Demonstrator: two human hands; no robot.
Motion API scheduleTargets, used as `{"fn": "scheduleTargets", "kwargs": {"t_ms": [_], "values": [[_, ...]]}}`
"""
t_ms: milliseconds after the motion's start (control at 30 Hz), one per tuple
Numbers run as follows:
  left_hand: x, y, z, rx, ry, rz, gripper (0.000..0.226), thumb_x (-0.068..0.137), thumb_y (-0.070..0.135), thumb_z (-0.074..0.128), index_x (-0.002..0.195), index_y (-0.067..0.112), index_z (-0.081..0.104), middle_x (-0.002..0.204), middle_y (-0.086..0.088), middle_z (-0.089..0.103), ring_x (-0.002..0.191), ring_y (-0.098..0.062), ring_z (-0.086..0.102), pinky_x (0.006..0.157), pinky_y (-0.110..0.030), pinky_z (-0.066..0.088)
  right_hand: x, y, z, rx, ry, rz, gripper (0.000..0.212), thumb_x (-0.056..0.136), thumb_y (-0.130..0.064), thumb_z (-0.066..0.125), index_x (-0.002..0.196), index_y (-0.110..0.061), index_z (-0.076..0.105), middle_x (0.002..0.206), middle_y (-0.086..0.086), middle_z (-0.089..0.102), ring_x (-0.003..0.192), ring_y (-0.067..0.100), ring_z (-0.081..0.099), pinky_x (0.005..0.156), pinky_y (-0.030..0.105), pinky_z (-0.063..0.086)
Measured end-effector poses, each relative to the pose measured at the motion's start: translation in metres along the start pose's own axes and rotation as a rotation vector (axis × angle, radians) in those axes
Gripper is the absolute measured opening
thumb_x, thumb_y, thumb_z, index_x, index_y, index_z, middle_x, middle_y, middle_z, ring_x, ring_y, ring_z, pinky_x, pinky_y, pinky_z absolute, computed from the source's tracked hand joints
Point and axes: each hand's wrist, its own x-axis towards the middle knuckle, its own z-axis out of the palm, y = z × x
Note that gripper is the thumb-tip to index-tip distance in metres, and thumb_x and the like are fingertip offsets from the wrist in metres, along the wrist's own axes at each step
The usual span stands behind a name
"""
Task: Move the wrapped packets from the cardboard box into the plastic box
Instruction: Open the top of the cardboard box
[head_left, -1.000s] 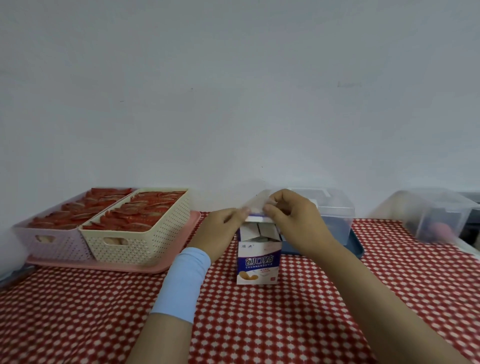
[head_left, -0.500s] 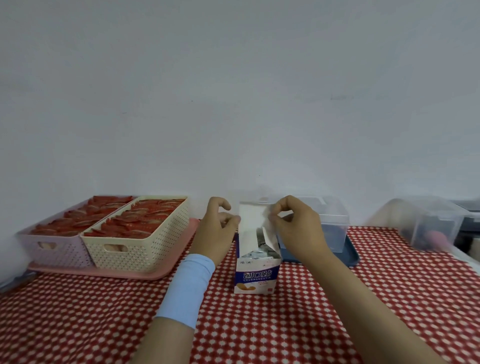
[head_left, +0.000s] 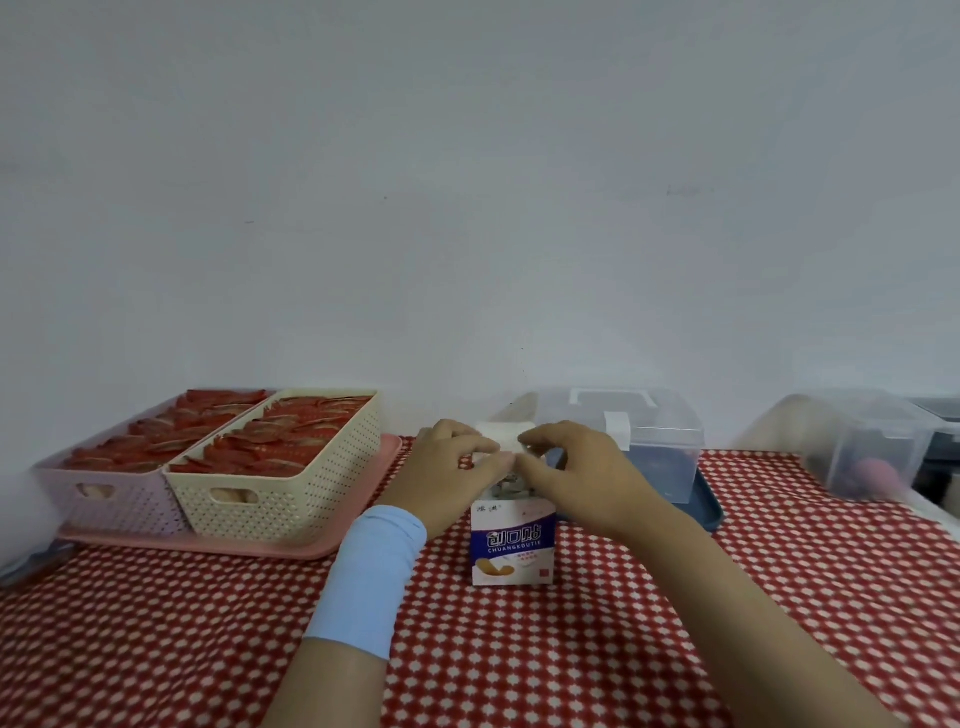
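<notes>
A small white and blue cardboard box stands upright on the red checked tablecloth, its top open. Wrapped packets show inside the opening. My left hand, with a light blue wristband, holds the box top from the left, fingers curled on the flap edge. My right hand pinches the top flaps from the right. The fingertips of both hands meet over the opening. Behind the box stands a clear plastic box with its lid on, resting on a dark blue tray.
At the left a pink tray carries a lilac basket and a cream basket, both full of red packets. Another clear plastic container stands at the far right. A white wall is close behind.
Both hands have come down from the raised flaps and together over the box opening. The tall white flap is now folded back behind my fingers.
</notes>
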Motion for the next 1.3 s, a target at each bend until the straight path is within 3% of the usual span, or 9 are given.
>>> {"fn": "scheduleTargets", "kwargs": {"t_ms": [167,367,467,600,800,900,1033,1167,1300], "values": [[0.001,-0.003,0.001,0.020,-0.065,-0.015,0.030,0.090,0.042,0.063,0.118,0.032,0.062,0.121,0.014,0.057,0.105,-0.003,0.054,0.074,-0.009,0.036,0.003,0.001,-0.012,-0.055,0.133,-0.051,0.031,0.095,-0.027,0.055,0.124,-0.029,0.064,0.119,-0.011,0.059,0.089,0.007,0.059,0.085,0.031,0.054],[0.000,-0.003,-0.014,-0.018,0.063,-0.030,0.036,0.101,0.019,0.036,0.120,0.038,0.061,0.123,0.009,0.064,0.114,-0.009,0.054,0.100,-0.028,0.040,0.002,0.005,-0.023,-0.416,0.130,-0.072,0.025,0.090,-0.022,0.063,0.109,-0.034,0.075,0.118,-0.012,0.055,0.107,0.010,0.055,0.077,0.026,0.049],[0.000,-0.003,-0.017,0.149,0.144,0.063,0.054,0.091,-0.009,0.041,0.116,0.029,0.069,0.121,0.013,0.053,0.123,-0.009,0.038,0.107,-0.023,0.027,0.000,0.000,-0.020,-0.378,0.031,0.017,0.020,0.092,-0.025,0.061,0.095,-0.031,0.079,0.102,-0.015,0.069,0.089,0.008,0.063,0.075,0.027,0.055],[-0.011,-0.005,-0.010,0.217,0.099,0.058,0.039,0.098,0.002,0.052,0.121,0.029,0.069,0.115,0.012,0.052,0.119,-0.008,0.041,0.097,-0.013,0.023,-0.007,-0.005,-0.010,-0.196,0.021,0.129,0.035,0.095,-0.036,0.059,0.079,-0.011,0.076,0.068,0.003,0.070,0.053,0.015,0.056,0.054,0.029,0.049],[-0.025,0.001,-0.010,0.072,-0.044,0.004,0.046,0.099,0.036,0.052,0.144,0.028,0.049,0.150,0.010,0.040,0.132,-0.006,0.039,0.098,-0.016,0.022,-0.018,-0.018,0.008,-0.002,0.003,0.196,0.042,0.094,-0.034,0.064,0.131,-0.015,0.064,0.125,0.002,0.069,0.093,0.006,0.057,0.059,0.009,0.045],[-0.027,-0.002,-0.013,0.179,-0.153,-0.016,0.074,0.085,0.050,0.070,0.149,0.029,0.040,0.156,0.011,0.031,0.142,-0.011,0.027,0.111,-0.025,0.022,-0.013,-0.022,0.014,0.075,0.040,0.219,0.036,0.094,-0.021,0.063,0.130,-0.013,0.066,0.125,0.004,0.069,0.097,0.009,0.062,0.069,0.016,0.055],[-0.016,-0.018,-0.020,0.178,0.007,0.000,0.070,0.083,0.032,0.077,0.145,0.027,0.047,0.151,0.005,0.041,0.138,-0.016,0.033,0.115,-0.030,0.025,0.001,-0.032,0.025,0.190,0.046,0.259,0.028,0.095,-0.011,0.057,0.118,-0.009,0.072,0.110,0.007,0.074,0.088,0.020,0.071,0.076,0.038,0.063],[0.002,-0.033,-0.025,0.230,0.039,-0.038,0.067,0.083,0.030,0.076,0.144,0.026,0.048,0.148,0.002,0.044,0.136,-0.021,0.037,0.116,-0.038,0.031,0.021,-0.041,0.033,0.167,-0.011,0.173,0.029,0.101,-0.012,0.051,0.123,-0.010,0.069,0.118,0.007,0.072,0.099,0.019,0.067,0.086,0.033,0.058],[0.009,-0.039,-0.018,0.392,-0.060,-0.103,0.075,0.089,0.036,0.068,0.153,0.027,0.029,0.155,0.002,0.035,0.142,-0.026,0.026,0.115,-0.039,0.028,0.031,-0.038,0.039,0.141,-0.107,0.148,0.045,0.104,-0.016,0.044,0.149,-0.016,0.044,0.137,0.008,0.062,0.119,0.021,0.060,0.098,0.033,0.051]]}}
